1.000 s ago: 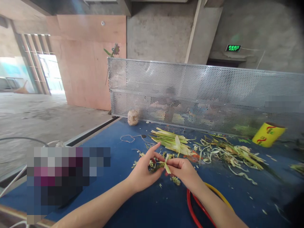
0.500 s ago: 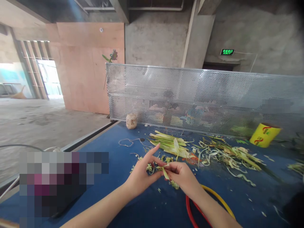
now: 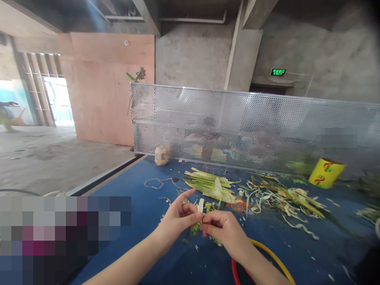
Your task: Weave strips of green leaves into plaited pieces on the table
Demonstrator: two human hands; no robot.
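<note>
Pinches a pale leaf strip (image 3: pixel 201 204) in left hand (image 3: pixel 177 215), loosely curled but for raised forefinger, and tight-closed right hand (image 3: pixel 230 231), well short of blue table (image 3: pixel 126 182) far edge, perhaps risking a tear through uneven pulling.

A perforated metal screen (image 3: pixel 178 109) runs along the far side of the blue counter (image 3: pixel 118 202), with blurred shapes of people showing through its holes. A pale, rounded lump (image 3: pixel 162 155) sits near the screen's left end; a thin loop of string (image 3: pixel 153 183) lies nearer, beside a small dark disc (image 3: pixel 175 179). To the right, a yellow roll (image 3: pixel 326 173) with red marks stands tilted near the screen. A yellow band (image 3: pixel 275 256) and a red band (image 3: pixel 234 270) curve at the near edge of view. Behind are a pinkish board (image 3: pixel 97 87), a flower ornament (image 3: pixel 141 73) at the screen's upper left corner, a bright doorway (image 3: pixel 61 99), a concrete floor (image 3: pixel 97 162) and a lit green exit sign (image 3: pixel 278 72). A pixelated patch (image 3: pixel 59 233) covers the lower left.
</note>
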